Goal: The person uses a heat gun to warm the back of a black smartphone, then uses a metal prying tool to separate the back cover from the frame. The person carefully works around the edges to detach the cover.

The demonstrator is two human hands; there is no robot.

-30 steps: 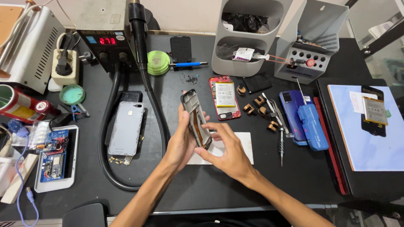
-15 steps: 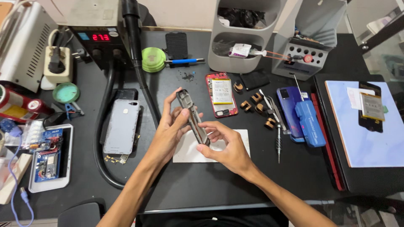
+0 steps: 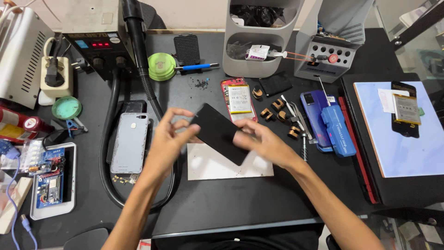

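Both hands are holding the phone above the white sheet on the desk. The left hand is pinching its left end, fingers half spread; the right hand is gripping its right end. Half a second ago the phone was standing on edge, showing its frame; now it is lying flatter, its dark face turned up. Judging by that, the work is moving to the screen side.

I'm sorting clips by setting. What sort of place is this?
Most likely a phone repair bench. Both hands, left hand and right hand, hold a dark phone screen over the black table. Nearby lie an opened red phone, a silver phone back and a hot-air station.
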